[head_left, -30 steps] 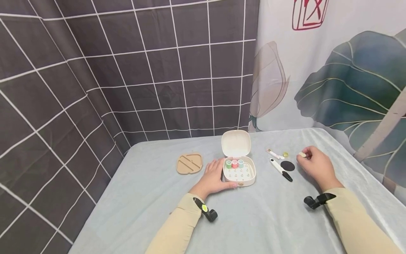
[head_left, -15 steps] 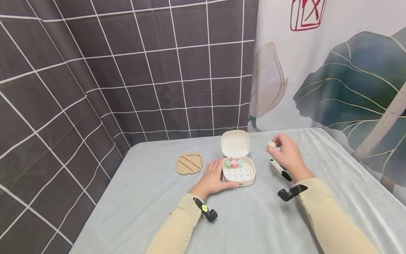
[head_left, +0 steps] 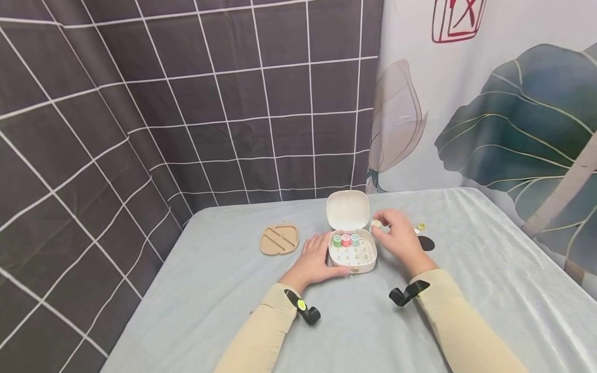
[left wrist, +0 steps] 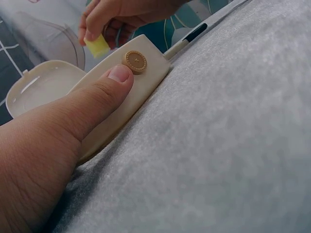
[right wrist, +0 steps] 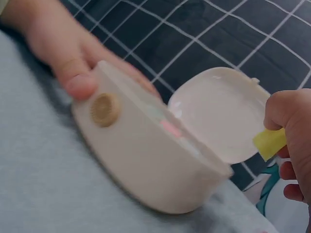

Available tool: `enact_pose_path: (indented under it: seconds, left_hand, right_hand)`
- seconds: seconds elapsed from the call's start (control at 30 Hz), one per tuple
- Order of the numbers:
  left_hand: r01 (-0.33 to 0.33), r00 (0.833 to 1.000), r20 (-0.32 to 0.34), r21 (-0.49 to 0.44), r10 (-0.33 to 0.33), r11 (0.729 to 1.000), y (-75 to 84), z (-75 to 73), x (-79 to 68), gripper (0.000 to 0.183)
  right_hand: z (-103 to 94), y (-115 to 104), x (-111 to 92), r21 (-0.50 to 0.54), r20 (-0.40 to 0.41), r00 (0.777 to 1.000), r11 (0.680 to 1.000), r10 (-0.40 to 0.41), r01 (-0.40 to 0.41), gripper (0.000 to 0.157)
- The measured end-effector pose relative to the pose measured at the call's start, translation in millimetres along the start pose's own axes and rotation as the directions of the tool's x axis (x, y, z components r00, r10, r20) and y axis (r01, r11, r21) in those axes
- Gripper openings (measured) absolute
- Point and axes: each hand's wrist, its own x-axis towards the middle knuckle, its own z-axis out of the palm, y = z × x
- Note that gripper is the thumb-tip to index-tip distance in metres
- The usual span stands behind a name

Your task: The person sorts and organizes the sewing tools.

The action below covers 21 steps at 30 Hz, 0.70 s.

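A cream sewing box (head_left: 335,264) stands on the table with its lid (head_left: 347,210) up. Inside, a green spool (head_left: 337,241), a red spool (head_left: 345,241) and a light blue spool (head_left: 355,240) sit in the back row of a tray with small pegs. My left hand (head_left: 313,263) rests against the box's left side with fingers extended, its thumb pressing the front beside a tan button decoration (left wrist: 135,62). Beside the box's right back edge, my right hand (head_left: 398,239) pinches a yellow thread spool (right wrist: 269,143) between thumb and fingers, above the table.
A tan divided tray (head_left: 279,239) lies left of the box. Right of my right hand are a black disc (head_left: 426,243) and a small yellowish round item (head_left: 421,226). A dark-ended stick-like tool (left wrist: 189,38) lies behind the box in the left wrist view.
My right hand has carried the yellow spool leftward from the table's right side to the box's edge. The left hand and box have stayed put.
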Motion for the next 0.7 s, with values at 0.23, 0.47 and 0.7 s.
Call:
enact_pose_path:
  seconds: [0.23, 0.47, 0.7]
  left_hand:
    - [0.012, 1.000, 0.009, 0.003, -0.012, 1.000, -0.1, -2.9, -1.4, 0.119]
    - [0.000, 1.000, 0.001, 0.007, 0.000, 1.000, 0.6, -3.3, -0.7, 0.119]
    - [-0.002, 1.000, 0.003, 0.026, 0.002, 1.000, 1.1, -2.7, 1.3, 0.118]
  right_hand:
    - [12.6, -3.4, -1.8, -0.111, 0.121, 0.989, 0.989, -0.085, 0.099, 0.020]
    - [17.5, -7.3, -2.3, -0.247, 0.168, 0.977, 0.954, -0.132, 0.172, 0.020]
    - [20.7, -11.5, -1.4, -0.333, 0.209, 0.972, 0.927, -0.105, 0.172, 0.020]
